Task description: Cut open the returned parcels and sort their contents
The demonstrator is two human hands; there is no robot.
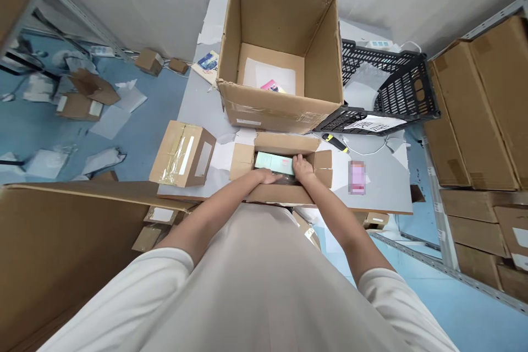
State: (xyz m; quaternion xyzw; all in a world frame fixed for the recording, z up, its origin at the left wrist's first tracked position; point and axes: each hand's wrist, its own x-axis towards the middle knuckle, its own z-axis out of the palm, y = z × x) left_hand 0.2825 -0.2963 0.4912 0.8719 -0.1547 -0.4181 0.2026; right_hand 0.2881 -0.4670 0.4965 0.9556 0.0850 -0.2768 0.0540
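Observation:
In front of me an open cardboard box (284,194) stands on the table with its flaps spread. A mint-green box (273,162) with small red print lies inside, along the far wall. My right hand (302,169) is closed round the right end of this green box. Along its near edge lies my left hand (268,176), fingers stretched to the right and touching or close to it. Something dark and shiny, like clear plastic, shows beneath my hands; I cannot make out what it is.
Behind stands a large open carton (280,107) with paper and a pink packet inside. A black crate (412,88), a yellow-black utility knife (335,142) and a blurred pink item (357,177) are to the right. A taped carton (183,154) sits left.

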